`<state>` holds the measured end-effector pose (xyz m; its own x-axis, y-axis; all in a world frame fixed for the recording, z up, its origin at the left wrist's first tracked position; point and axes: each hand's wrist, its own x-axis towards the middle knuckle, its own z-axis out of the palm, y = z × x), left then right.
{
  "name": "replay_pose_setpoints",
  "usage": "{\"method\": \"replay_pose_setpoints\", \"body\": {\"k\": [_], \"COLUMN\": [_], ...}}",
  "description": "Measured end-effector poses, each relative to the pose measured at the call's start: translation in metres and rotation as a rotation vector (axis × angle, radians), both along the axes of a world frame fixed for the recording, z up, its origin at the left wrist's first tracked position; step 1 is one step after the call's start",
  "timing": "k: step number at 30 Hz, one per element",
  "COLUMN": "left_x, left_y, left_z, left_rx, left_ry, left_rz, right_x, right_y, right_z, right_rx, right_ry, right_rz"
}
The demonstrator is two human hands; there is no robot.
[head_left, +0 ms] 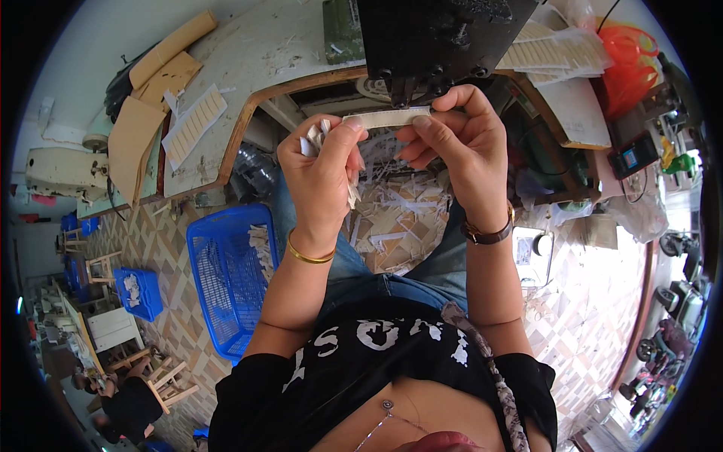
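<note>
A short cream-coloured strip (388, 118), flat and narrow with a pale upper edge, is stretched level between my two hands in front of the black machine head (440, 41). My left hand (320, 162) pinches its left end between thumb and fingers. Tucked in that same palm is a small bunch of similar cream strips (315, 138), some poking out below the fingers. My right hand (468, 147) grips the strip's right end with the thumb in front, its other fingers curled behind.
A blue plastic basket (197, 248) holding strips stands left of my legs. Sheets with rows of strips lie on the worktable (260, 64) at left and right. Brown card pieces (135, 139) hang over its left edge. Scraps litter the tiled floor. A person (132, 403) sits far left.
</note>
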<state>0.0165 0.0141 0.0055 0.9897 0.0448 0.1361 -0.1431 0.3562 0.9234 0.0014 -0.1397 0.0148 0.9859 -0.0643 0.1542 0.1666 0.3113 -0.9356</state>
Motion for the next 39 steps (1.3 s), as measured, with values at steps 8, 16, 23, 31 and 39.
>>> {"method": "replay_pose_setpoints", "body": {"k": [8,16,23,31,39], "left_x": [-0.009,-0.036,-0.011,-0.006,-0.004], "left_y": [0.021,0.032,0.026,0.006,-0.006], "left_z": [-0.010,-0.040,-0.002,-0.001,-0.002], "left_rx": [-0.039,0.324,0.483,0.227,0.137], "left_ry": [-0.035,-0.120,-0.199,-0.058,-0.065], "left_rz": [0.047,-0.113,-0.328,-0.232,-0.070], "right_x": [-0.011,-0.024,-0.028,-0.020,-0.011], "right_y": [0.013,0.028,0.005,-0.017,-0.017], "right_z": [-0.008,-0.019,-0.015,-0.002,-0.004], "right_rx": [-0.273,-0.124,-0.421,-0.239,-0.112], "right_ry": [-0.009,0.051,-0.030,0.050,0.082], "right_rz": [-0.114,0.073,0.229,0.031,-0.034]}}
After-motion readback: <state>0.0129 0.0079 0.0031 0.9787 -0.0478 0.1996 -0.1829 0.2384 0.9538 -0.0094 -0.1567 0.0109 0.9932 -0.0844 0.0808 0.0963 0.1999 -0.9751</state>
